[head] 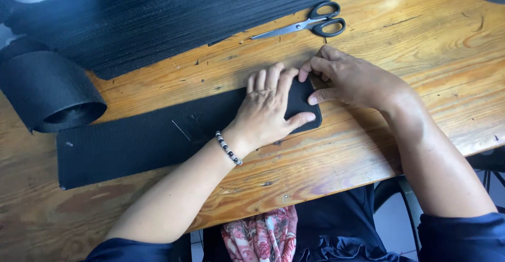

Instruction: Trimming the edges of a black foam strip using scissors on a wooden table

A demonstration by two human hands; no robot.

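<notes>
A long strip of black ribbed material [137,141] lies flat across a wooden table [368,151]. My left hand [268,107] presses palm-down on the strip's right end, fingers spread; a black-and-white bead bracelet sits on that wrist. My right hand [350,80] pinches the strip's right edge between thumb and fingertips, just beside the left hand's fingers. The end of the strip is mostly hidden under both hands.
Black-handled scissors [310,25] lie shut on the table behind my hands. A large sheet of the same black material [173,14] covers the far left, and a roll of it [50,91] stands at the left. The table's front edge runs just below my forearms.
</notes>
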